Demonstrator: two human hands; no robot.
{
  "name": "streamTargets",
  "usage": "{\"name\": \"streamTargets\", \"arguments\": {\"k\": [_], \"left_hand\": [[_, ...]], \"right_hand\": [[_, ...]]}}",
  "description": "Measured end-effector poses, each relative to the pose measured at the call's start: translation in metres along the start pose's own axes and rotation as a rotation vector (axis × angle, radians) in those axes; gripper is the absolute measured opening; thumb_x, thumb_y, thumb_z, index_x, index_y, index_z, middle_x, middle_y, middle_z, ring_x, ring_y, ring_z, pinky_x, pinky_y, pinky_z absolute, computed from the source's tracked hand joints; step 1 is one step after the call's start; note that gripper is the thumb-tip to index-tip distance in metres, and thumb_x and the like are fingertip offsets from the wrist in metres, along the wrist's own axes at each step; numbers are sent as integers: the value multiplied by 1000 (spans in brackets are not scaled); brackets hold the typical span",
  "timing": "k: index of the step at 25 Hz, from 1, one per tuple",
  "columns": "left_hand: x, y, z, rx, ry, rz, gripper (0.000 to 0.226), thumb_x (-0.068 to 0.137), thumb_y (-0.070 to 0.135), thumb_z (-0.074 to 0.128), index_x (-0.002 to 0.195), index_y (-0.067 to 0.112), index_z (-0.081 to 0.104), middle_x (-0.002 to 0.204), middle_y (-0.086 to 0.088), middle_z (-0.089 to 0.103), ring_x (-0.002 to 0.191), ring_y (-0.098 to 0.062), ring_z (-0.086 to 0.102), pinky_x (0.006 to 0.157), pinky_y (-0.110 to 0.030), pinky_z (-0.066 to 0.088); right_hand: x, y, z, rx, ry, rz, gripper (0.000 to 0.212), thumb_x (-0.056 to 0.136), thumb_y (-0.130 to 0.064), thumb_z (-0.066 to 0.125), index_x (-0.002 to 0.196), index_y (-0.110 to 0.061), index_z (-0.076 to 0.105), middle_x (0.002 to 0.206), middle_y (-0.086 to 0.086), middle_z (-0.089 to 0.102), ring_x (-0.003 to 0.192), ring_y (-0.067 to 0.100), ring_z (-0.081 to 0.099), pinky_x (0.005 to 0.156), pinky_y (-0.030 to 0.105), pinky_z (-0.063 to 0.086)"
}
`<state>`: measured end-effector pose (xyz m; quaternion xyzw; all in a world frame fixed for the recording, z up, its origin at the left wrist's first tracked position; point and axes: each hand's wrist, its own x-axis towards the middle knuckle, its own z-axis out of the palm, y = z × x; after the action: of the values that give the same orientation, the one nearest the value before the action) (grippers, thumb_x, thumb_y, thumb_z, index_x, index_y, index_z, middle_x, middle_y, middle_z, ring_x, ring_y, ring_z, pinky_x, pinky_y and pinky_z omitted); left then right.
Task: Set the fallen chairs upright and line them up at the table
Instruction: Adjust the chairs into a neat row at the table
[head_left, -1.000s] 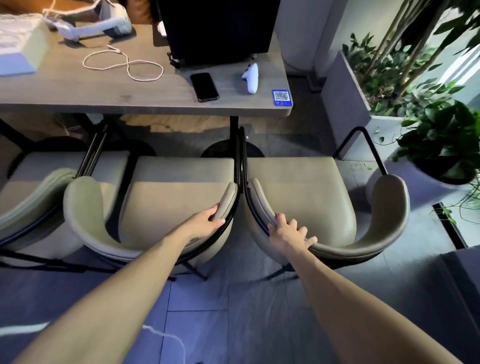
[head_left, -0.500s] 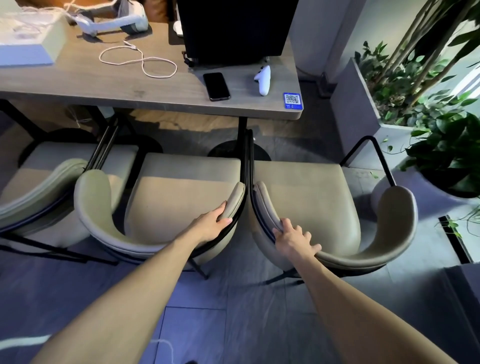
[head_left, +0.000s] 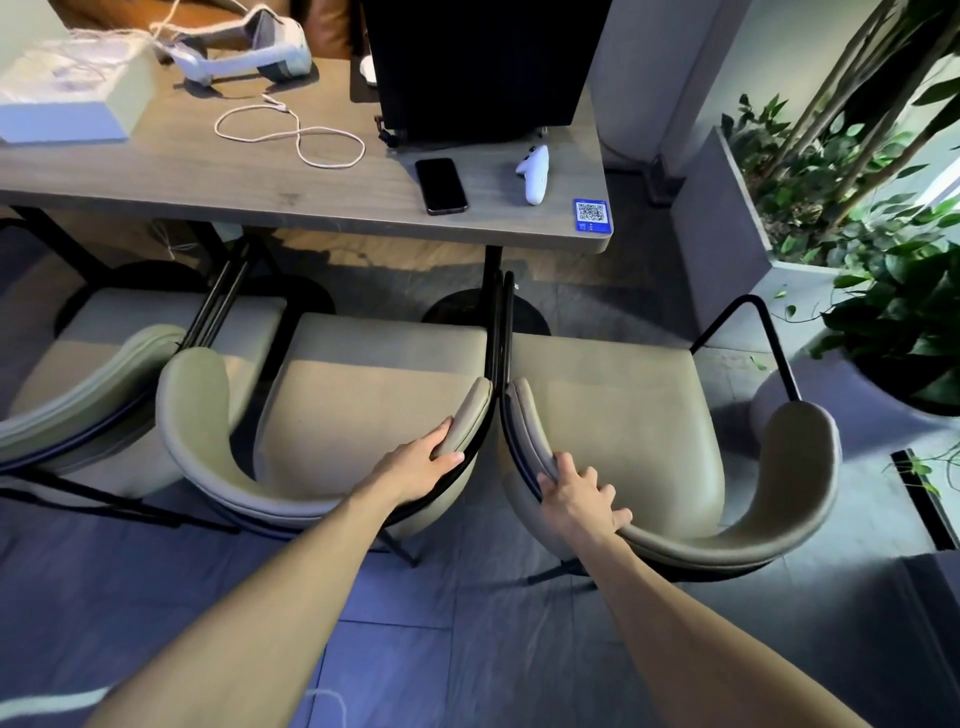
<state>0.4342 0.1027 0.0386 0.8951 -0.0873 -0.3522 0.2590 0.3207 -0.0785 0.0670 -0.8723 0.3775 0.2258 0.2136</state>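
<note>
Three beige padded chairs with black metal frames stand upright in a row facing the wooden table (head_left: 322, 197). My left hand (head_left: 421, 465) grips the right end of the middle chair's (head_left: 363, 400) curved backrest. My right hand (head_left: 576, 493) grips the left end of the right chair's (head_left: 613, 415) backrest. The black frames of these two chairs touch side by side. The left chair (head_left: 78, 364) stands partly out of view, close against the middle one.
On the table lie a phone (head_left: 440, 185), a white controller (head_left: 535, 174), a looped cable (head_left: 291, 132), a headset (head_left: 244, 47), a white box (head_left: 67, 98) and a black screen (head_left: 478, 62). Planters with green plants (head_left: 852, 218) stand right of the right chair.
Both hands keep their hold on the backrests. The chairs and table have shifted slightly down and right in view, and the head has leaned a little closer.
</note>
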Motion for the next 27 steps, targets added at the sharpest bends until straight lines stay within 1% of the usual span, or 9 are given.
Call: {"name": "streamTargets", "arguments": {"k": [5, 9, 13, 15, 17, 19, 22, 24, 27], "left_hand": [[-1, -2, 0, 45, -7, 5, 65, 91, 58, 43, 149, 49, 15, 154, 5, 40, 139, -27, 42, 112, -35, 35], [2, 1, -2, -65, -66, 8, 71, 90, 54, 49, 152, 39, 19, 157, 6, 34, 143, -20, 36, 117, -34, 29], [-19, 6, -20, -170, -48, 32, 56, 95, 39, 52, 146, 18, 42, 148, 0, 48, 136, -18, 46, 114, -29, 32], [-47, -10, -47, -267, -33, 20, 44, 98, 32, 50, 137, 12, 52, 131, -1, 59, 119, -20, 58, 103, -27, 42], [-73, -55, -81, -305, 21, -51, 36, 100, 29, 48, 131, 13, 55, 117, 0, 59, 101, -19, 60, 82, -25, 47], [-96, -116, -115, -323, 136, -129, 31, 100, 30, 47, 122, 13, 59, 111, -2, 63, 94, -20, 62, 69, -23, 46], [-119, -193, -155, -354, 257, -225, 18, 101, 26, 45, 107, 17, 60, 104, -5, 63, 86, -20, 57, 57, -20, 38], [-125, -231, -183, -375, 287, -245, 18, 100, 24, 46, 107, 17, 60, 104, -6, 63, 86, -22, 58, 59, -20, 40], [-116, -281, -225, -276, 395, -253, 28, 92, 34, 51, 110, 21, 67, 114, -6, 70, 103, -27, 65, 87, -28, 50]], "right_hand": [[2, 3, 0, -19, -6, -21, 34, 102, -45, 25, 131, -34, 37, 131, 4, 44, 125, 31, 38, 102, 54, 26], [1, 4, 3, -37, 13, -46, 34, 102, -45, 24, 132, -32, 36, 129, 4, 44, 124, 31, 38, 101, 54, 26], [-2, 2, -3, -31, -48, -9, 51, 97, -54, 27, 143, -32, 28, 144, 4, 37, 134, 30, 32, 105, 54, 22], [-14, -11, -6, -24, -27, 6, 64, 94, -57, 31, 150, -28, 20, 152, 5, 31, 139, 29, 26, 108, 56, 19], [-33, -39, -1, -32, 52, -40, 69, 93, -55, 33, 153, -23, 17, 156, 8, 25, 143, 29, 21, 110, 56, 17], [-55, -83, 6, -25, 87, -104, 67, 95, -52, 34, 152, -19, 21, 157, 10, 24, 145, 29, 18, 111, 55, 15], [-82, -154, 26, 14, 90, -227, 59, 95, -49, 36, 144, -15, 35, 149, 10, 36, 140, 27, 30, 109, 50, 22], [-101, -205, 51, 11, 65, -286, 58, 95, -49, 36, 142, -16, 37, 146, 10, 39, 137, 28, 35, 107, 46, 26], [-121, -273, 93, -14, -58, -321, 59, 96, -49, 35, 145, -18, 33, 148, 10, 36, 135, 31, 38, 108, 44, 29]]}}
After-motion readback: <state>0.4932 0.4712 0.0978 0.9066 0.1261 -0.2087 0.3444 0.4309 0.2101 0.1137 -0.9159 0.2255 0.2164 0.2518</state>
